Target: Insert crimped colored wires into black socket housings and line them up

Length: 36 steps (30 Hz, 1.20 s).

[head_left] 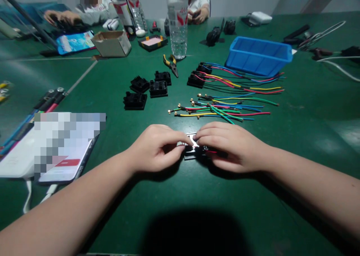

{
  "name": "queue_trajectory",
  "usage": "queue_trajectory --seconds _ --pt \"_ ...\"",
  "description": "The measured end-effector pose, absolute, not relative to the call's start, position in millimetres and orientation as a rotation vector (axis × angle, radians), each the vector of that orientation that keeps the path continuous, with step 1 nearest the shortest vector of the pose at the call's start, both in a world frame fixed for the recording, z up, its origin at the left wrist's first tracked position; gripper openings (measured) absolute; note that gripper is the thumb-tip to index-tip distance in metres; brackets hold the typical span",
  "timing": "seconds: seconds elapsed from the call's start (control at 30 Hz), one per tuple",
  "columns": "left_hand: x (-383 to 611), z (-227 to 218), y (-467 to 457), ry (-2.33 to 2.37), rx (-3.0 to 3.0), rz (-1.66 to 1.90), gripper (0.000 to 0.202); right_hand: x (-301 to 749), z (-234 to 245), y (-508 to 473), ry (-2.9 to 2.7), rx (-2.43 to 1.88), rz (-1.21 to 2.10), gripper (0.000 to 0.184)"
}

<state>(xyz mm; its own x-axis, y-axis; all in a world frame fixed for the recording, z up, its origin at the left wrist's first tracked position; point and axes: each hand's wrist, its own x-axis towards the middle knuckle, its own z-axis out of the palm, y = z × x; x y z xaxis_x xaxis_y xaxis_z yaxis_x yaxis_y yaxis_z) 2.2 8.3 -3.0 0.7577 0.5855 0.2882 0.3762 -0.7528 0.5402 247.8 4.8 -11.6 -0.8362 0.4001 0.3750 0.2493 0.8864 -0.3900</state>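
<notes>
My left hand (156,148) and my right hand (229,145) meet over a small black connector housing (191,151) lying on the green table (180,196). Both hands have their fingers curled and pinched on the housing. A red wire (211,151) shows under my right hand's fingers. Just beyond lies a loose bunch of coloured wires with metal terminals (222,109). Several empty black housings (147,90) sit further back on the left, and housings with wires fitted (198,77) lie to the right of them.
A blue plastic bin (258,55), a water bottle (177,19), pliers (171,64) and a small cardboard box (111,44) stand further back. A phone and papers (62,151) lie at my left. Other people's hands work at the far edge.
</notes>
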Motion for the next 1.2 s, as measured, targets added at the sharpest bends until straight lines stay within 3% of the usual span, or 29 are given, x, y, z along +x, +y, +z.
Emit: queue_trajectory --seconds 0.2,0.43,0.57,1.2 --pt "6.7 -5.1 6.8 0.874 2.541 0.601 0.018 250.3 -15.3 4.4 -2.456 -0.612 0.343 0.034" --pt "4.9 -3.7 7.1 0.834 2.61 0.573 0.012 257.2 -20.9 19.0 -2.266 -1.47 -0.107 0.029" --pt "3.4 -3.7 6.6 0.849 2.604 0.578 0.011 259.4 -24.6 24.5 -2.304 -1.721 -0.234 0.025" --pt "2.3 -3.8 8.6 0.825 2.713 0.517 0.016 258.5 -23.0 25.1 -2.333 -1.709 -0.171 0.006"
